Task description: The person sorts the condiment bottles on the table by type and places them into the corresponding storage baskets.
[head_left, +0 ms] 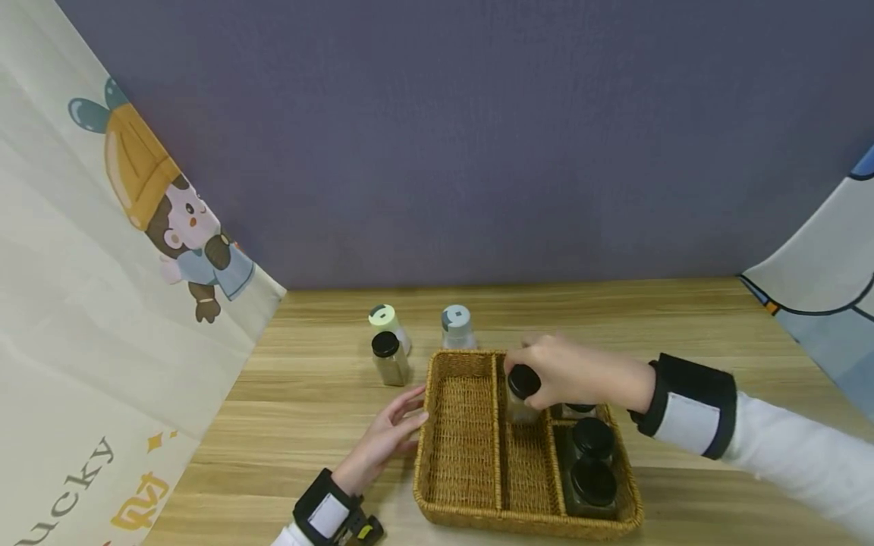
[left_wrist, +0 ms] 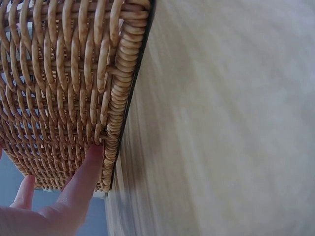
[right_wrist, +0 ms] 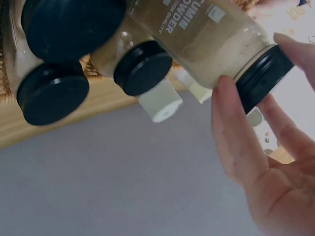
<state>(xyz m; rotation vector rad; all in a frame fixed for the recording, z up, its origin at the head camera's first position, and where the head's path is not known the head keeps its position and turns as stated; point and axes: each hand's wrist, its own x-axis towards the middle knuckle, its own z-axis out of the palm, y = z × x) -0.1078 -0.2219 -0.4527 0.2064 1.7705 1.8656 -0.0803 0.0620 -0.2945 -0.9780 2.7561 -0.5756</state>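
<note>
My right hand (head_left: 556,371) grips a spice jar (head_left: 522,412) by its black lid. The jar is upright in the middle compartment of a wicker basket (head_left: 529,522); whether it touches the bottom I cannot tell. In the right wrist view, the jar (right_wrist: 216,44) reads "cumin powder" and the fingers of the right hand (right_wrist: 261,162) pinch its lid. My left hand (head_left: 389,432) touches the basket's left side. In the left wrist view, a fingertip of that hand (left_wrist: 69,206) presses the weave (left_wrist: 59,88) low down.
Black-lidded jars (head_left: 592,455) stand in the basket's right compartments, one partly hidden by my right hand. Left of the basket stands another black-lidded jar (head_left: 391,368), before a pale-green-capped bottle (head_left: 384,317). A pale-blue-capped bottle (head_left: 457,326) stands behind the basket. A grey wall (head_left: 478,152) bounds the table.
</note>
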